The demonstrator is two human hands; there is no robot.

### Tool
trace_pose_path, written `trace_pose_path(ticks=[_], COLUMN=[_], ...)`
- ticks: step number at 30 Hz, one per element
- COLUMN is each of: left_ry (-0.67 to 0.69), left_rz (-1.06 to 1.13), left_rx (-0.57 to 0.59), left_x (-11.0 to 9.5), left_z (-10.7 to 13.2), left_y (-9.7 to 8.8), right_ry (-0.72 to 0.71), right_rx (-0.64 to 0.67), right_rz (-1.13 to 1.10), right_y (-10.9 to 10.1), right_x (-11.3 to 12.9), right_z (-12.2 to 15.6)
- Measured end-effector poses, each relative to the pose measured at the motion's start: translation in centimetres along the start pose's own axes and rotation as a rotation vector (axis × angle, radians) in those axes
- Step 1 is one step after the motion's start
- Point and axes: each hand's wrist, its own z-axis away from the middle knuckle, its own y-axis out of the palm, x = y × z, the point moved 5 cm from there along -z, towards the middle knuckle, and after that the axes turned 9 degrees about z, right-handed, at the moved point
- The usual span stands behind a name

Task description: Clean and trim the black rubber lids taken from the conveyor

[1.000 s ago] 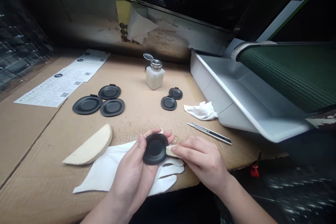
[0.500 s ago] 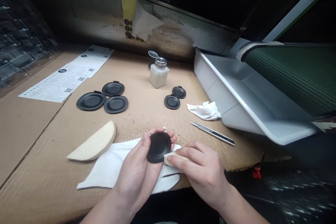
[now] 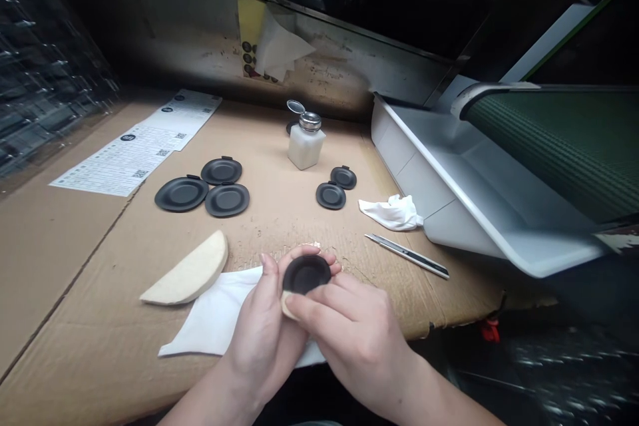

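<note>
A round black plastic lid (image 3: 304, 271) with a recessed middle rests in my left hand (image 3: 267, 319), whose fingers curl behind it while the thumb stands up at its left side. In my right hand (image 3: 359, 333) a cream-coloured pad (image 3: 288, 306), perhaps felt or sponge, is pinched and pressed against the near left rim of that lid; my fingers cover much of the pad. Under both hands lies a white cloth (image 3: 214, 319), partly hidden. To its left a thick cream half-disc (image 3: 187, 271) of similar material overlaps the cloth's edge.
Several similar black lids (image 3: 227, 200) lie farther back, with two smaller ones (image 3: 330, 195) to the right. Behind stands a pump bottle (image 3: 305, 146), its cap flipped up. A box cutter (image 3: 407, 255), a crumpled white cloth (image 3: 393, 212) and a grey bin (image 3: 414, 166) are on the right; printed sheets (image 3: 114, 160), left.
My right hand has slid the pad leftward along the lid's near rim, from its right side to its left. The lid has tilted slightly, and the whole view has shifted a little.
</note>
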Motion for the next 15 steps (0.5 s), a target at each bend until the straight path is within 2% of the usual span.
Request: trace_pose_path(ticks=[3, 7, 11, 15], left_ry=[0.017, 0.041, 0.027, 0.033], left_rz=[0.014, 0.01, 0.013, -0.023], left_rx=[-0.032, -0.057, -0.017, -0.018], left_x=[-0.1, -0.3, -0.2, -0.2], left_z=[-0.2, -0.3, -0.1, 0.0], left_y=[0.1, 0.3, 0.4, 0.2], right_ry=[-0.009, 0.164, 0.145, 0.166], right_rx=[0.072, -0.044, -0.141, -0.255], right_rz=[0.036, 0.032, 0.013, 0.168], right_y=[-1.5, -3.4, -1.7, 0.7], right_x=[-1.7, -4.4, -2.4, -0.2], right_z=[1.2, 1.3, 0.6, -0.7])
